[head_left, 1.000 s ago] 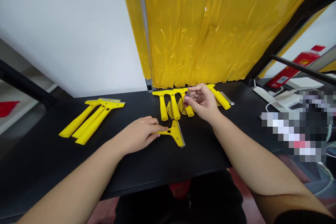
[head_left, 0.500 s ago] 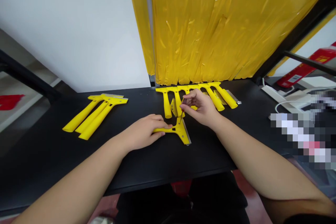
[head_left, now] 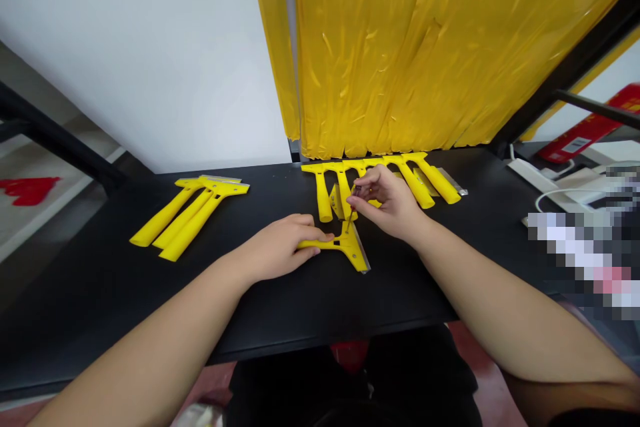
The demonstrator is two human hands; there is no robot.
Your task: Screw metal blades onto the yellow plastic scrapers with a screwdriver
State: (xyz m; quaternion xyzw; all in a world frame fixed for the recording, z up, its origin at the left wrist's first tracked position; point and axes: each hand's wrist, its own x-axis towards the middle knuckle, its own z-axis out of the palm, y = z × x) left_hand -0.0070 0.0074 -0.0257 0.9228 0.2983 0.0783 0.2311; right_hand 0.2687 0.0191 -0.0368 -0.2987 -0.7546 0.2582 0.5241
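A yellow scraper [head_left: 353,253] with a metal blade edge lies flat on the black table, its head toward the right. My left hand [head_left: 283,245] is closed round its handle and presses it down. Between the thumb and fingers of my right hand [head_left: 383,200] is a small screwdriver [head_left: 351,217], held upright with its tip on the upper screw of the scraper head. A second screw shows lower on the head. Most of the screwdriver's handle is hidden by my fingers.
Behind my hands is a row of several yellow scrapers [head_left: 420,183], partly hidden by my right hand. More yellow scrapers [head_left: 187,213] lie at the left. A white power strip [head_left: 537,183] and a red package [head_left: 575,140] are at the right. Yellow plastic sheeting [head_left: 390,60] hangs behind.
The view has shifted slightly, so everything sits a little further right. My hands keep the same hold, with the screwdriver still on the upper screw.
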